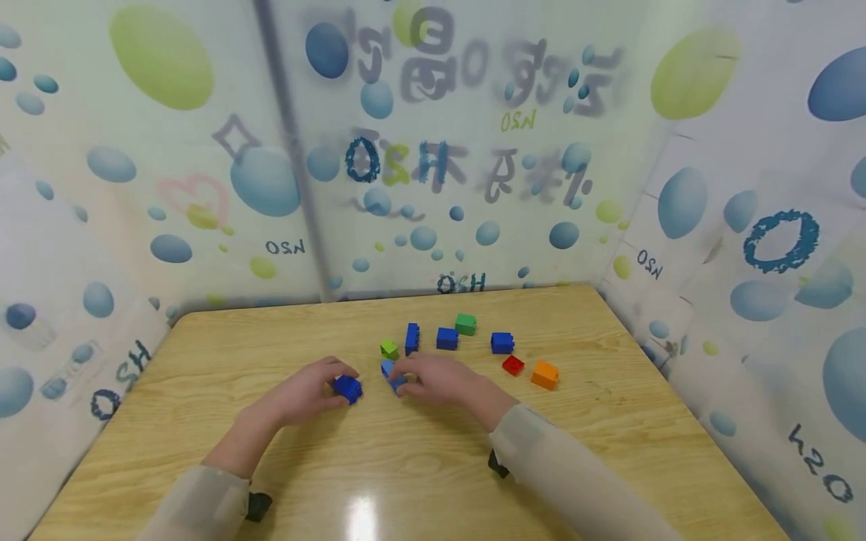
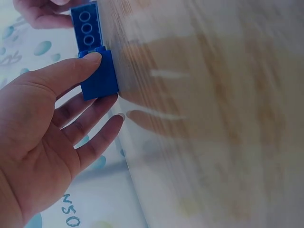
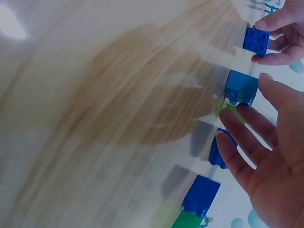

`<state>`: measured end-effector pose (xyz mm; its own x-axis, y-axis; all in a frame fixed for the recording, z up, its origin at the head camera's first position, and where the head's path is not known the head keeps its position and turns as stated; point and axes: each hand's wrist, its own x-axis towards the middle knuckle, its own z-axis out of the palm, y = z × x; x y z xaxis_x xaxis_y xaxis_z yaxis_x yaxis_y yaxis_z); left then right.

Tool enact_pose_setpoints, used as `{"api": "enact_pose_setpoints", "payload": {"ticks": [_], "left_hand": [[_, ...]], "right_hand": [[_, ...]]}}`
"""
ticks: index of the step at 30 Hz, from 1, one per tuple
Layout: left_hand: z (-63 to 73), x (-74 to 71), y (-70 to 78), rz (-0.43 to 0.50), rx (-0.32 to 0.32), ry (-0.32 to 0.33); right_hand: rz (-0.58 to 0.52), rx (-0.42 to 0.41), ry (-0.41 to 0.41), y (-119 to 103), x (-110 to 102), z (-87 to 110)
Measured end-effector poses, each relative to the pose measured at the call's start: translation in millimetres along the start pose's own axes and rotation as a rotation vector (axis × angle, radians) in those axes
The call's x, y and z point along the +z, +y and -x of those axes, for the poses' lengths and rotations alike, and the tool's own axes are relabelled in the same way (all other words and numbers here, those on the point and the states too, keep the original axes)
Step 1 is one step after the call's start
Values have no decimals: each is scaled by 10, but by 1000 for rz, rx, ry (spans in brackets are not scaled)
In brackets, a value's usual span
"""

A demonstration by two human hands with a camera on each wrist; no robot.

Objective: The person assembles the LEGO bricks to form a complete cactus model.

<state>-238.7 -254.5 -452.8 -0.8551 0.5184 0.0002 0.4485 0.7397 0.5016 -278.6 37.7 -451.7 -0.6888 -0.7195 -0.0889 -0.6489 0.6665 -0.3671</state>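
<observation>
In the head view, my left hand (image 1: pixel 307 392) pinches a dark blue toy brick (image 1: pixel 348 388) between thumb and fingers, low over the wooden table. Studs show on that brick (image 3: pixel 256 41) in the right wrist view. Just right of it, my right hand (image 1: pixel 436 377) has its thumb and fingers about a lighter blue brick (image 1: pixel 389 369). This brick (image 2: pixel 87 28) turns its hollow underside, with a row of round tubes, toward the left wrist camera. In the right wrist view, the thumb and fingertips of my right hand (image 3: pixel 280 147) meet its edges.
Beyond my hands stand a lime green brick (image 1: pixel 389 349), an upright blue brick (image 1: pixel 412 339), two more blue bricks (image 1: pixel 446 339) and a green one (image 1: pixel 465 324). Farther right lie a red brick (image 1: pixel 513 365) and an orange brick (image 1: pixel 545 375). Patterned curtains (image 1: pixel 419 188) surround the table (image 1: pixel 406 466).
</observation>
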Motion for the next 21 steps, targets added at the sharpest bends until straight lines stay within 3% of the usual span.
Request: {"api": "enact_pose_setpoints", "payload": {"ticks": [10, 21], "left_hand": [[-84, 28, 106, 18, -13, -33], [-174, 96, 150, -11, 3, -44]], "right_hand": [[-82, 129, 65, 187, 1, 107], [-43, 187, 31, 125, 47, 24]]}}
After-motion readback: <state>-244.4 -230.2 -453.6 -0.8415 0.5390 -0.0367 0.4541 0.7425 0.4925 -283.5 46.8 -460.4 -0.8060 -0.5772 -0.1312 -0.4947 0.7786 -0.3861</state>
